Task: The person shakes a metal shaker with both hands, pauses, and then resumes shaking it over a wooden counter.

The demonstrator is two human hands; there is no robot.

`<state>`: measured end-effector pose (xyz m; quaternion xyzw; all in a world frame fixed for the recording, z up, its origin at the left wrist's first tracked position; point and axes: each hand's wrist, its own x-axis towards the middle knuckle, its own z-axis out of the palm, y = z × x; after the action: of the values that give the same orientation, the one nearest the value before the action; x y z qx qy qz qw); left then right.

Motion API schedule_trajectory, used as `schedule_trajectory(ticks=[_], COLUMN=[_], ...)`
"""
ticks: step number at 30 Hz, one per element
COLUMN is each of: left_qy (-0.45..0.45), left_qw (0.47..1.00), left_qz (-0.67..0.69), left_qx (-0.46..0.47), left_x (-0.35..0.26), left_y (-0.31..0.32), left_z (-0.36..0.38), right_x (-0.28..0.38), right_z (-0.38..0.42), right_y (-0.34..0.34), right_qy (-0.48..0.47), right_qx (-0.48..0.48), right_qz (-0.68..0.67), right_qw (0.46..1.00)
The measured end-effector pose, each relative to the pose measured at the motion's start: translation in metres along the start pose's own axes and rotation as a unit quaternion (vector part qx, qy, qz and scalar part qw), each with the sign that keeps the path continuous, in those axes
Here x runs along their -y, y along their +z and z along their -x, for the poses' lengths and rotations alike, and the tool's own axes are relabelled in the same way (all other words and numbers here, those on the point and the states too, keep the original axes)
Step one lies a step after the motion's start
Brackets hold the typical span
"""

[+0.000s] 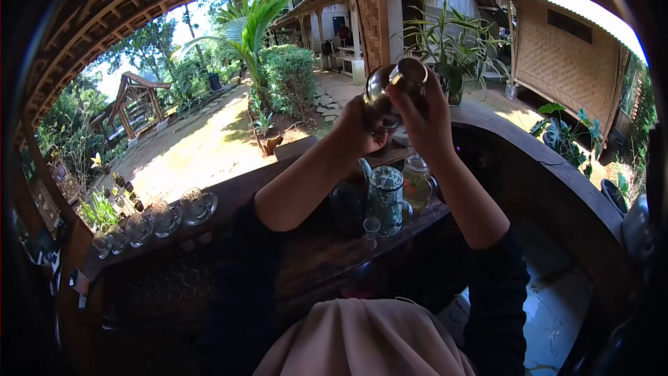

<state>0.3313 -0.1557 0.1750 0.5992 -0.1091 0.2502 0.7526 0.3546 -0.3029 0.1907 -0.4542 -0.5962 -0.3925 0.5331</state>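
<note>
Both my hands are raised above the counter around a shiny metal shaker-like vessel [379,90]. My left hand [358,127] wraps round its lower left side. At the right, my right hand [424,115] grips the cylindrical metal part [409,73] at its top, thumb across it. The two metal parts touch or overlap; whether they are joined I cannot tell. Below the hands stand a green-and-white speckled pot [386,198] with a spout, a glass jar [417,184] with pale liquid and a small clear glass [371,230].
Several upturned-looking glass cups [165,217] line the ledge at the left. A curved dark counter [543,167] wraps round to the right. A potted plant [456,49] stands beyond it. Far back, a person in red [343,33] is near a bench.
</note>
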Motion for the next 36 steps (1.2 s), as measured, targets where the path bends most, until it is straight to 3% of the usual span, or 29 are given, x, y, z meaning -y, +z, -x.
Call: schedule_trajectory(ticks=[1,2,4,5,7,8,9,10,11,12,13,14,15,16,18,19,21,23,24,25,27,28,29,30,31,32,33,35,36], left_qy=[-0.234,-0.231,-0.002,-0.003,0.182,0.261,0.284,0.129,-0.033,-0.093,0.078,-0.030,-0.140,-0.140,0.070,-0.042,0.187,0.357,0.340,0.340,0.060,-0.084,-0.086,-0.104,-0.114,-0.067,-0.064,0.042,0.147], left_qw=[0.952,0.953,0.984,0.984,0.924,0.912,0.913,0.943,0.930,0.880,0.973,0.980,0.956,0.956,0.968,0.879,0.957,0.912,0.920,0.916,0.967,0.837,0.835,0.934,0.982,0.984,0.985,0.979,0.945], left_qz=[0.148,0.148,0.140,0.139,0.177,0.111,0.098,0.221,0.338,0.373,0.145,0.195,0.240,0.240,0.212,0.436,0.162,0.023,0.023,0.080,0.235,0.431,0.434,0.302,0.153,0.155,0.150,0.152,0.173], left_qx=[-0.132,-0.130,0.111,0.107,0.285,0.296,0.274,0.213,0.140,0.280,0.162,0.036,-0.090,-0.090,0.115,0.187,0.150,0.202,0.191,0.196,0.079,0.326,0.326,0.161,-0.012,0.049,0.051,0.129,0.234], left_x=[-0.010,-0.019,-0.025,-0.022,-0.018,-0.018,-0.014,-0.007,0.003,0.010,0.029,0.032,0.031,0.031,0.018,0.016,-0.020,-0.024,-0.025,-0.028,-0.013,-0.005,-0.005,-0.004,-0.005,-0.008,-0.019,-0.039,-0.040], left_y=[0.013,0.020,0.021,0.016,0.011,0.016,0.019,0.014,0.002,-0.012,-0.013,-0.011,-0.009,-0.008,0.002,-0.005,0.009,0.011,0.008,0.010,-0.018,-0.040,-0.038,-0.036,-0.034,-0.032,-0.030,-0.028,-0.027], left_z=[0.005,0.012,0.037,0.043,0.051,0.058,0.055,0.043,0.026,0.000,-0.010,-0.015,-0.016,-0.015,-0.004,0.014,0.045,0.054,0.055,0.046,0.001,-0.021,-0.016,-0.012,-0.009,-0.002,0.009,0.044,0.059], right_x=[-0.002,-0.006,0.040,0.053,0.067,0.056,0.043,0.030,0.017,-0.002,-0.023,-0.043,-0.046,-0.047,-0.012,0.009,0.051,0.044,0.049,0.047,0.002,-0.016,-0.020,-0.022,-0.019,0.001,0.022,0.063,0.075], right_z=[0.003,0.000,-0.004,0.002,0.026,0.023,0.017,0.012,0.008,0.003,0.002,0.004,0.002,0.006,-0.004,-0.009,0.007,0.019,0.014,0.015,-0.005,-0.012,-0.017,-0.020,-0.016,-0.017,-0.016,-0.004,0.008], right_y=[-0.004,-0.006,-0.023,-0.027,-0.024,-0.020,-0.018,-0.022,-0.023,-0.014,-0.002,0.010,0.017,0.014,-0.002,-0.010,-0.020,0.021,0.022,0.014,0.013,0.024,0.035,0.042,0.038,0.030,0.022,0.004,0.013], right_qy=[0.069,0.131,-0.115,-0.232,-0.421,-0.504,-0.582,-0.501,-0.410,-0.284,-0.154,0.030,0.216,0.216,-0.050,-0.201,-0.356,-0.537,-0.519,-0.440,-0.373,-0.273,-0.111,0.054,0.051,0.016,-0.017,-0.237,-0.338], right_qx=[-0.018,-0.038,-0.011,-0.018,-0.053,-0.072,-0.091,-0.044,0.007,0.006,0.007,0.003,-0.001,-0.002,0.011,0.016,0.006,-0.215,-0.246,-0.162,-0.036,-0.010,-0.004,0.000,0.000,-0.001,0.000,0.040,-0.020], right_qz=[-0.037,-0.072,-0.031,-0.029,-0.074,-0.066,-0.058,-0.036,-0.014,-0.034,-0.052,-0.107,-0.157,-0.157,-0.061,-0.052,-0.018,-0.061,-0.067,-0.080,-0.013,-0.003,-0.032,-0.061,-0.060,-0.049,-0.039,0.013,-0.018], right_qw=[0.997,0.988,0.993,0.972,0.903,0.858,0.806,0.864,0.912,0.958,0.987,0.994,0.964,0.964,0.997,0.978,0.934,0.814,0.816,0.880,0.927,0.962,0.993,0.997,0.997,0.999,0.999,0.971,0.941])
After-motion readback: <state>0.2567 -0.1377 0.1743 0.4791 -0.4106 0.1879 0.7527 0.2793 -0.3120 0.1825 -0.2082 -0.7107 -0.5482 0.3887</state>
